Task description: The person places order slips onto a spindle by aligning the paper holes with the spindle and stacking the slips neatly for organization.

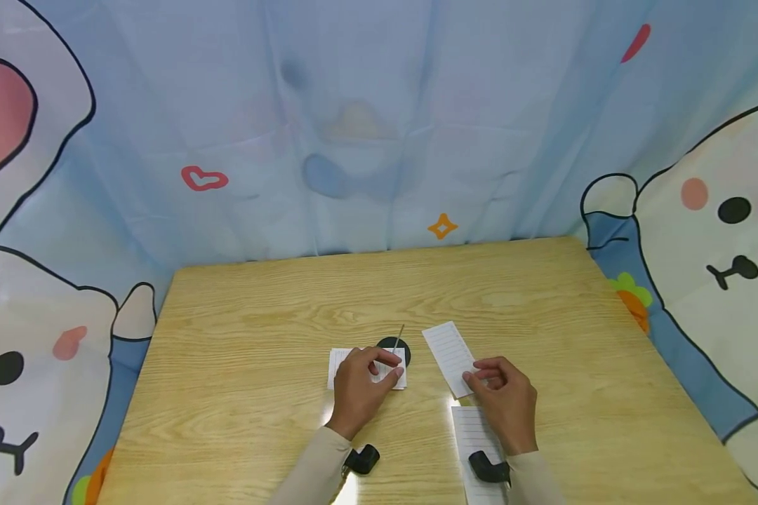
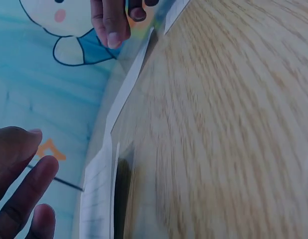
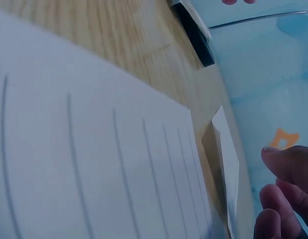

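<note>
Pale wood-grain rectangular table [image 1: 240,330], paper slips about its near middle.

Left hand [image 1: 360,389] – above a small stack of white, grey-ruled paper slips [image 1: 337,366]; fingers loosely bent, thumb and fingertips parted, nothing in their grasp. Stack sits on a round, flat black base [image 1: 407,345]; a thin, straight metal rod [image 1: 400,335] rises slantwise from the slips, clear of the fingers in the left wrist view.

Right hand [image 1: 508,403] – at the near right edge of a single white ruled slip [image 1: 445,351]. Thumb and fingers apart, released, slip not between them. That slip lies askew, right of the stack and separate from it, partly lifted off the wood.

Longer white lined paper sheets [image 1: 470,436] lie nearer the person, partly under the right wrist. Beige sleeves [image 1: 318,463] on both arms. Behind: light blue cartoon-print cloth [image 1: 379,126].
</note>
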Demonstrator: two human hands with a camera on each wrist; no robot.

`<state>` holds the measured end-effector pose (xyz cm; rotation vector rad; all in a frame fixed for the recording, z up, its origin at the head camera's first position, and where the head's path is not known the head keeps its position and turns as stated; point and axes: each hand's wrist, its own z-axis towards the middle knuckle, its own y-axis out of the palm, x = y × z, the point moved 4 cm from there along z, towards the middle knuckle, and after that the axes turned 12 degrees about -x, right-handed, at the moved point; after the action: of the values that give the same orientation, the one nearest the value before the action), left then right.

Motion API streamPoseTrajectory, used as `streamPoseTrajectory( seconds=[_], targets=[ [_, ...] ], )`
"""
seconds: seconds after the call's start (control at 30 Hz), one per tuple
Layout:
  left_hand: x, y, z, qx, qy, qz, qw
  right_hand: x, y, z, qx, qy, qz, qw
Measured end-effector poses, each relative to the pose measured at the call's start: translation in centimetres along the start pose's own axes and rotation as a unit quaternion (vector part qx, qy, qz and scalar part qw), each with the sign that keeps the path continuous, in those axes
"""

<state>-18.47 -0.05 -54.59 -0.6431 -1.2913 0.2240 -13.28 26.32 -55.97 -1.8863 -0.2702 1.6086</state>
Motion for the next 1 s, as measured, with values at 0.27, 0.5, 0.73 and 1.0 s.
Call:
streamPoseTrajectory(
  seconds=[0.27,0.5,0.73,1.0],
  targets=[
    [0.7,1.1,0.5,0.002,0.039,-0.010,0.9992,1.2,-0.7,-0.4,0.004,0.027,0.004,1.000],
    [1.4,2.0,0.7,0.006,0.058,-0.011,0.9982,1.7,-1.3,-0.6,0.010,0.028,-0.020,0.999],
    [2.0,3.3,1.1,-0.002,0.071,-0.016,0.9973,2.0,-1.4,-0.5,0.003,0.041,-0.021,0.999],
    [2.2,4.3,1.9,-0.008,0.076,-0.003,0.9970,1.9,-1.3,-0.3,-0.009,0.062,-0.029,0.998]
  ],
)
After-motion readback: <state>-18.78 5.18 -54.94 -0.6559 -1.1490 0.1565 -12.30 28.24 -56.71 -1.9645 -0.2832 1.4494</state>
